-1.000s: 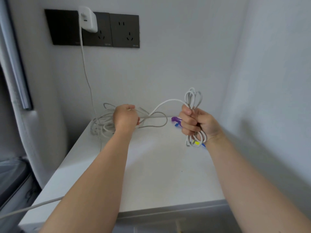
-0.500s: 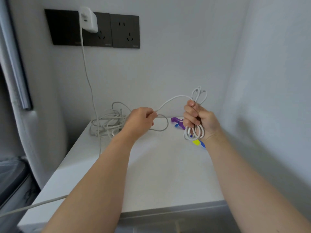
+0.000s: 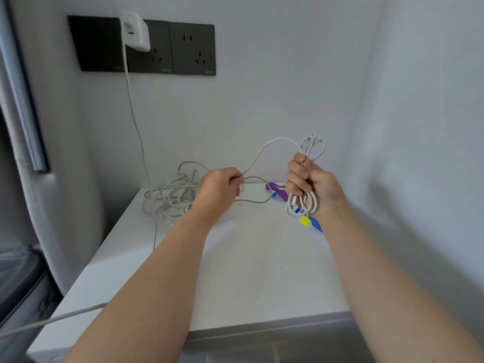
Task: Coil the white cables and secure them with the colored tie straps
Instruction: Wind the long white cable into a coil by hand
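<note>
Coiled white cable [image 3: 303,203] sits bunched in your right hand [image 3: 313,188], fist wrapped around its middle, loops showing above and below the fingers. Your left hand [image 3: 218,191] pinches the free strand [image 3: 264,149] arching over to that coil, raised above the desk [image 3: 248,271]. A loose cable tangle [image 3: 171,195] lies at the far left of the desk. Purple tie strap [image 3: 275,188] lies between your hands at the far edge; yellow tie strap [image 3: 304,220] and blue tie strap [image 3: 315,225] lie just below the right fist. A white charger [image 3: 135,31] occupies the black wall socket [image 3: 192,48].
</note>
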